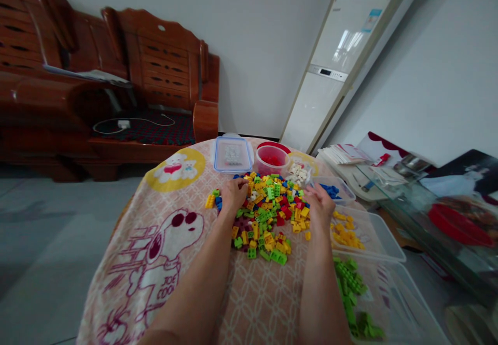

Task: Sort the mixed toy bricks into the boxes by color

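A mixed pile of toy building bricks [268,210] in yellow, green, red, blue and white is spread over the round table. My left hand [234,195] is at the pile's left side, its fingers curled in over the bricks; anything between the fingertips is hidden. At the right edge of the pile is my right hand [319,202], fingers loosely bent and somewhat apart, with no brick visible in them. Just beyond it, blue bricks [330,191] lie in a clear box. Yellow bricks [347,233] fill part of another box beside my right wrist.
Green bricks [352,283] lie in a large clear box [412,303] at near right. At the back are a blue-rimmed lidded box [233,153], a round tub [272,168] with red pieces, and white bricks [299,173]. A glass-topped stand [412,215] is on the right.
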The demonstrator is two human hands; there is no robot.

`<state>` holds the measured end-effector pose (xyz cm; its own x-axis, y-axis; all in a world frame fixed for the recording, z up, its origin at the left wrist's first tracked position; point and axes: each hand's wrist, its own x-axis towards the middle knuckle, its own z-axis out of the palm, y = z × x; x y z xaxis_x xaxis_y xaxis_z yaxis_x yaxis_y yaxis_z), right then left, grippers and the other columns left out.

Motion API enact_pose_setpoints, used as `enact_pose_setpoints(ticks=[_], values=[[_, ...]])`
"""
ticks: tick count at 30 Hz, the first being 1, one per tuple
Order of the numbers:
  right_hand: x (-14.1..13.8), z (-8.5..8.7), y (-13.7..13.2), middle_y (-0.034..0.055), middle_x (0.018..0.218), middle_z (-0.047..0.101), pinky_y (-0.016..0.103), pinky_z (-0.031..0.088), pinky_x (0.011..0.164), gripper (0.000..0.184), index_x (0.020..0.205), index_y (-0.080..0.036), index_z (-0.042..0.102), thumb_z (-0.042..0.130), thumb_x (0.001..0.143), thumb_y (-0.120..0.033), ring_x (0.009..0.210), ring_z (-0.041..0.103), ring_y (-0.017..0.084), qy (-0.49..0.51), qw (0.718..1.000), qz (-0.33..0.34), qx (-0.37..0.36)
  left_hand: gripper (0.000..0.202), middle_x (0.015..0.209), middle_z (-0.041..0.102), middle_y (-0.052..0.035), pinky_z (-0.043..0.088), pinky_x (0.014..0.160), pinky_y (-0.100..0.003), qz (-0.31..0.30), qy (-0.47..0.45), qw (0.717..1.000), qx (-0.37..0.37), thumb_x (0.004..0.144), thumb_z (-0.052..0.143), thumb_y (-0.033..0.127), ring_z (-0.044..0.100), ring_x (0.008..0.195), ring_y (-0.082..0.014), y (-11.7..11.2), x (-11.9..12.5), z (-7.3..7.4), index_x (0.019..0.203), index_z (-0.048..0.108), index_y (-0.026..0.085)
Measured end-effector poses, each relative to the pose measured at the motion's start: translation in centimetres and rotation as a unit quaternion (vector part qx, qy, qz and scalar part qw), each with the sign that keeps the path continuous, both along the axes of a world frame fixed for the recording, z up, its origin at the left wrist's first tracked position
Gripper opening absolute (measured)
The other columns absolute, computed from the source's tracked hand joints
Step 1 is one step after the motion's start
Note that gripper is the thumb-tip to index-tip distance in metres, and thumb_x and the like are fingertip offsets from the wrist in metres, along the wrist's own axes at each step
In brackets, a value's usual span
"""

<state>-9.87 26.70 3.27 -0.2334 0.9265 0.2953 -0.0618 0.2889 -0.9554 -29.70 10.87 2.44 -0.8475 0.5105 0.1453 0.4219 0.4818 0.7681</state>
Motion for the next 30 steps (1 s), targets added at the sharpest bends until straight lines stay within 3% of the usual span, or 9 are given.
enact_pose_setpoints(ticks=[5,9,13,18,22,27,30], values=[[0.5,-0.2,-0.5,0.0142,0.094,0.077,0.037,0.062,0.076,0.061,0.120,-0.007,0.069,0.063,0.075,-0.049,0.082,0.075,0.026,-0.067,0.998,-0.005,-0.006,0.035,0.109,0.079,-0.0061,0.050,0.095,-0.031,0.002,-0.004,1.000,-0.007,0.089,0.053,0.024,0.071,0.102,-0.0234,0.0,0.1,0.3,0.113,0.079,0.020],[0.2,0.7,-1.4,0.0167,0.101,0.077,0.037,0.060,0.083,0.057,0.117,-0.007,0.072,0.053,0.081,-0.048,0.094,0.074,0.028,-0.170,0.983,-0.034,0.060,0.036,0.111,0.078,-0.0066,0.050,0.096,-0.032,-0.002,-0.003,1.000,-0.010,0.090,0.052,0.025,0.070,0.104,-0.0238,0.0,0.1,0.3,0.114,0.078,0.019],[-0.1,3.5,-3.8,0.0172,0.100,0.077,0.038,0.057,0.088,0.048,0.107,-0.007,0.076,0.055,0.081,-0.041,0.096,0.072,0.029,-0.181,0.976,-0.049,0.108,0.036,0.111,0.078,-0.0061,0.050,0.096,-0.031,-0.002,0.001,1.000,-0.008,0.090,0.052,0.025,0.070,0.103,-0.0229,0.0,0.1,0.3,0.115,0.078,0.020],[1.4,7.9,-7.5,0.0135,0.101,0.078,0.036,0.058,0.088,0.042,0.106,-0.011,0.077,0.060,0.084,-0.043,0.093,0.072,0.026,-0.084,0.974,-0.094,0.186,0.035,0.113,0.078,-0.0058,0.050,0.095,-0.030,-0.002,-0.002,1.000,-0.018,0.090,0.053,0.025,0.070,0.105,-0.0234,0.1,0.1,0.5,0.114,0.078,0.021],[6.2,8.8,-8.5,0.0139,0.098,0.078,0.039,0.058,0.086,0.043,0.105,-0.010,0.077,0.064,0.084,-0.044,0.089,0.072,0.026,-0.065,0.952,-0.189,0.233,0.034,0.115,0.078,-0.0054,0.050,0.095,-0.032,-0.001,-0.004,1.000,-0.023,0.091,0.054,0.026,0.069,0.108,-0.0241,0.1,0.2,0.7,0.116,0.078,0.022],[15.3,6.3,-6.5,0.0166,0.102,0.077,0.044,0.056,0.088,0.051,0.113,-0.008,0.075,0.059,0.083,-0.046,0.090,0.071,0.030,-0.205,0.908,-0.281,0.234,0.033,0.112,0.078,-0.0068,0.050,0.095,-0.034,0.004,0.003,1.000,-0.015,0.090,0.055,0.025,0.070,0.106,-0.0252,0.3,0.0,0.5,0.114,0.078,0.021],[20.0,4.6,-4.4,0.0237,0.113,0.073,0.049,0.052,0.096,0.059,0.120,-0.003,0.071,0.049,0.084,-0.044,0.101,0.069,0.036,-0.351,0.855,-0.320,0.211,0.031,0.109,0.079,-0.0075,0.051,0.093,-0.035,0.010,0.004,1.000,-0.007,0.089,0.057,0.024,0.070,0.102,-0.0259,0.4,-0.1,0.4,0.111,0.079,0.021]])
